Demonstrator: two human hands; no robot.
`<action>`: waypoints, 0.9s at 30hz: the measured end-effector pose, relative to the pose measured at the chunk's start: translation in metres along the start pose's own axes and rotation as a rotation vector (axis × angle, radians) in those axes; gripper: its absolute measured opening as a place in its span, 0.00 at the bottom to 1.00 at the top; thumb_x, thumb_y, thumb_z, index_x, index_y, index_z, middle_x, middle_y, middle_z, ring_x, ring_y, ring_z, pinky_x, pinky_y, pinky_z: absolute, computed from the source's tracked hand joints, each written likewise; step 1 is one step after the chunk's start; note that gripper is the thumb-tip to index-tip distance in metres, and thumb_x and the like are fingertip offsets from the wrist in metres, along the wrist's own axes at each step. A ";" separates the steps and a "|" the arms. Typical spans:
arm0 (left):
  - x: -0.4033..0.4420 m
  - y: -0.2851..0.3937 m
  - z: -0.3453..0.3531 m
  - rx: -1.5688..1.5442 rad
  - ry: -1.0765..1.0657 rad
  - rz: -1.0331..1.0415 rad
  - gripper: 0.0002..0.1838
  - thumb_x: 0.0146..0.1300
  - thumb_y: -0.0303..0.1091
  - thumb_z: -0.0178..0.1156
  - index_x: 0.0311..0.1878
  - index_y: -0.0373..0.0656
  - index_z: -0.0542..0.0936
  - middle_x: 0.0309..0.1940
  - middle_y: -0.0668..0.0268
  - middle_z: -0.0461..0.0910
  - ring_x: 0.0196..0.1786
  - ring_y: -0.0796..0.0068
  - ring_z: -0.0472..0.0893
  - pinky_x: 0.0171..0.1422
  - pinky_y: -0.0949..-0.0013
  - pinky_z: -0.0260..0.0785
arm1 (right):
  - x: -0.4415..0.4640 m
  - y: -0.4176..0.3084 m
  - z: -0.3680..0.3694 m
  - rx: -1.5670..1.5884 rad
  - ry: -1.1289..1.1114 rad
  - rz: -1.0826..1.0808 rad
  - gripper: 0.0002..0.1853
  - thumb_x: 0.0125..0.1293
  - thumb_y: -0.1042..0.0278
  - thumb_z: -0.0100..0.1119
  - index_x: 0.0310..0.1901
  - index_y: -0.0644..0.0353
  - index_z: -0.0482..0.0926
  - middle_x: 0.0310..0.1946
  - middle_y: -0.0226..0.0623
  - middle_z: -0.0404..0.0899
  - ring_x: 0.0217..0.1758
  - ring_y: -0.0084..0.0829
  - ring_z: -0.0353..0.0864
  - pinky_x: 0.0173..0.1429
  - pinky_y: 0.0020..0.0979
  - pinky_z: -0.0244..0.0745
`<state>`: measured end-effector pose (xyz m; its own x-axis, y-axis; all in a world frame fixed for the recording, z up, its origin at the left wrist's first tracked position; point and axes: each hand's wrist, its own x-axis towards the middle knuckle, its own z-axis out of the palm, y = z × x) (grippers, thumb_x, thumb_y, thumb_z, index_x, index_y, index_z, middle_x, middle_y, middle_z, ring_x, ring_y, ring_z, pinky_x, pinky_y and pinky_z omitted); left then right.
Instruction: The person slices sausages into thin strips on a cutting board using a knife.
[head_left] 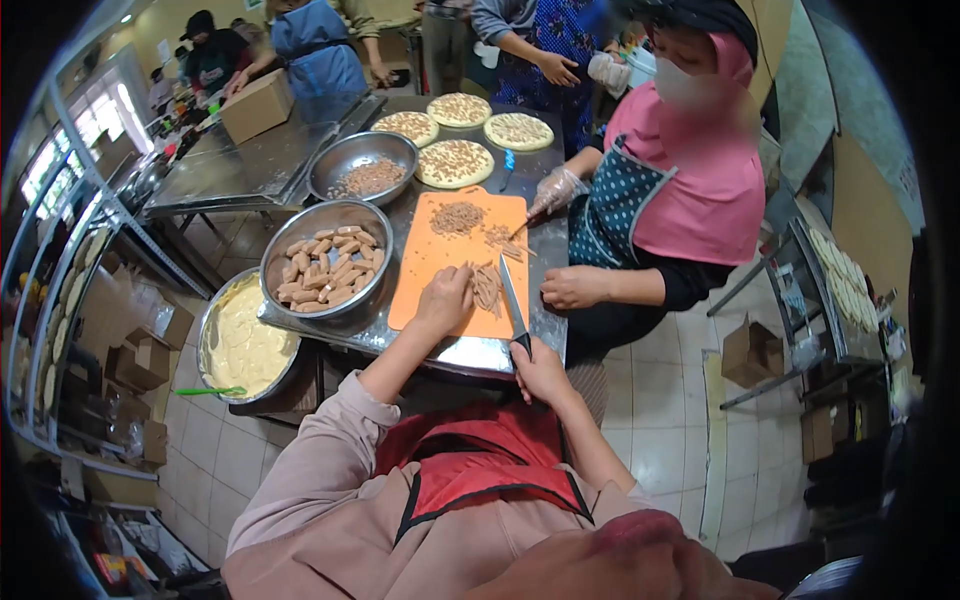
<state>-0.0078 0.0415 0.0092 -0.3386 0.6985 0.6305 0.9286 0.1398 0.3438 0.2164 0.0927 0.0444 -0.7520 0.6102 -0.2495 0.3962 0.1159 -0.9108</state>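
An orange cutting board [415, 262] lies on the metal table before me. My left hand [447, 299] rests on it, fingers curled against a bunch of sausage strips [486, 288]. In my right hand [541, 369] is the black handle of a kitchen knife [514, 300]; its blade points away from me along the board's right side, beside the strips. Farther up the board is a heap of diced sausage [457, 218]. A co-worker's gloved hand [556, 190] holds another knife [527, 222] near smaller cut pieces [503, 238]. That person's bare hand [575, 287] is at the table's right edge.
Left of the board stand a steel bowl of whole sausages [330, 268] and a bowl with chopped pieces [372, 178]. A tub of pale batter [248, 335] sits lower left. Several topped dough rounds [455, 163] lie at the back. The co-worker [690, 180] stands close on the right.
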 end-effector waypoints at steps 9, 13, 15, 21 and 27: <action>0.006 -0.001 0.009 -0.436 0.249 -0.258 0.15 0.62 0.25 0.58 0.52 0.36 0.74 0.41 0.60 0.79 0.40 0.69 0.80 0.44 0.69 0.72 | 0.000 0.004 -0.003 -0.015 -0.013 -0.016 0.15 0.73 0.59 0.46 0.38 0.65 0.67 0.13 0.36 0.71 0.08 0.28 0.70 0.13 0.31 0.66; 0.004 0.000 0.006 -0.913 0.266 -0.524 0.25 0.65 0.22 0.55 0.63 0.36 0.60 0.48 0.56 0.73 0.43 0.68 0.81 0.45 0.71 0.77 | -0.003 -0.001 -0.005 -0.007 -0.018 -0.002 0.15 0.72 0.60 0.47 0.39 0.68 0.68 0.13 0.38 0.73 0.09 0.31 0.72 0.14 0.32 0.69; 0.002 -0.007 0.011 -1.079 0.308 -0.598 0.23 0.67 0.23 0.53 0.63 0.36 0.60 0.48 0.57 0.73 0.43 0.67 0.81 0.44 0.70 0.78 | -0.003 -0.002 -0.006 -0.010 -0.025 0.009 0.15 0.72 0.61 0.47 0.39 0.68 0.68 0.13 0.38 0.73 0.09 0.31 0.72 0.14 0.32 0.68; -0.008 -0.033 0.014 -1.047 0.364 -0.617 0.14 0.71 0.28 0.49 0.57 0.38 0.63 0.44 0.61 0.74 0.35 0.76 0.76 0.40 0.74 0.75 | -0.002 -0.002 -0.007 -0.027 -0.037 0.005 0.15 0.73 0.60 0.46 0.38 0.67 0.67 0.13 0.37 0.72 0.09 0.30 0.72 0.14 0.32 0.68; -0.012 -0.036 0.025 -1.124 0.398 -0.597 0.12 0.73 0.30 0.47 0.55 0.39 0.64 0.40 0.62 0.74 0.34 0.79 0.75 0.35 0.75 0.71 | -0.003 -0.002 -0.007 -0.049 -0.031 0.012 0.15 0.73 0.59 0.46 0.38 0.67 0.67 0.13 0.37 0.73 0.09 0.29 0.73 0.14 0.31 0.69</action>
<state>-0.0335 0.0454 -0.0287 -0.8468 0.4549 0.2757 0.0588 -0.4350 0.8985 0.2209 0.0959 0.0494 -0.7627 0.5873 -0.2710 0.4298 0.1471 -0.8909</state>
